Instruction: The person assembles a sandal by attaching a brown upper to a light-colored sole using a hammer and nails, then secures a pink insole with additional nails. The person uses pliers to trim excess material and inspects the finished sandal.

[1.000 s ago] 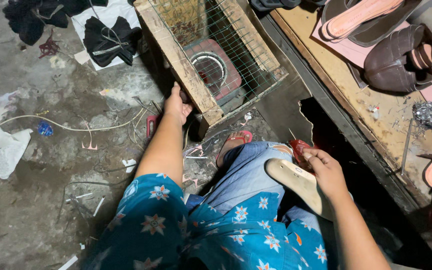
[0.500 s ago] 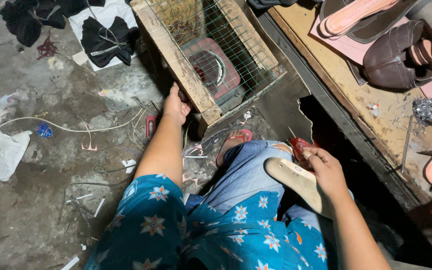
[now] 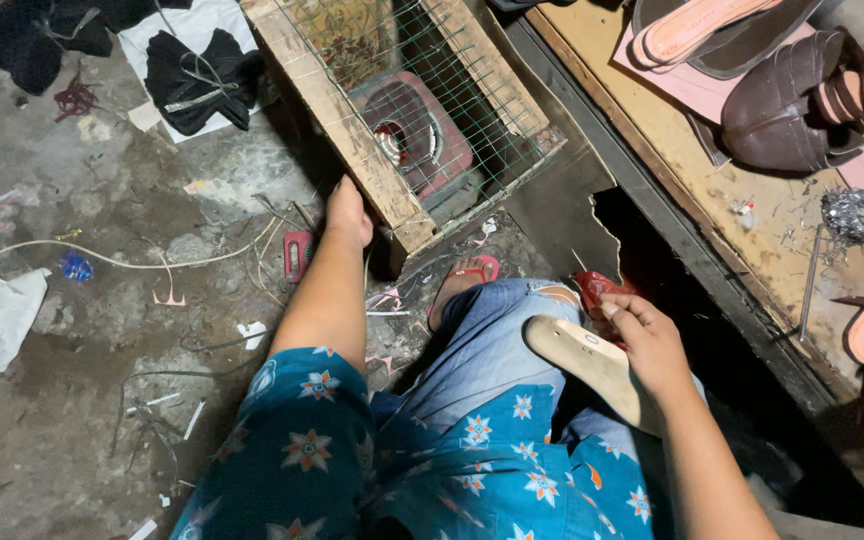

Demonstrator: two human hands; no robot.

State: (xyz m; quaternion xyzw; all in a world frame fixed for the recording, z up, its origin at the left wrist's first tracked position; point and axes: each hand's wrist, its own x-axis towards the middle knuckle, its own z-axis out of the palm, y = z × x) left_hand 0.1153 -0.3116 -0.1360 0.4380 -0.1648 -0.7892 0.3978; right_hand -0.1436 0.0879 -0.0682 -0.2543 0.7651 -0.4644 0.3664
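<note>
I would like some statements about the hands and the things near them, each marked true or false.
1. The left hand rests on the wooden frame box with wire mesh. True.
2. The right hand holds a black cloth. False: it holds a beige flat shoe sole.
3. A round reddish heater sits inside the mesh box. True.
4. The foot wears a blue sandal. False: the sandal strap is red.
5. The brown shoe upper lies on the wooden bench. True.
</note>
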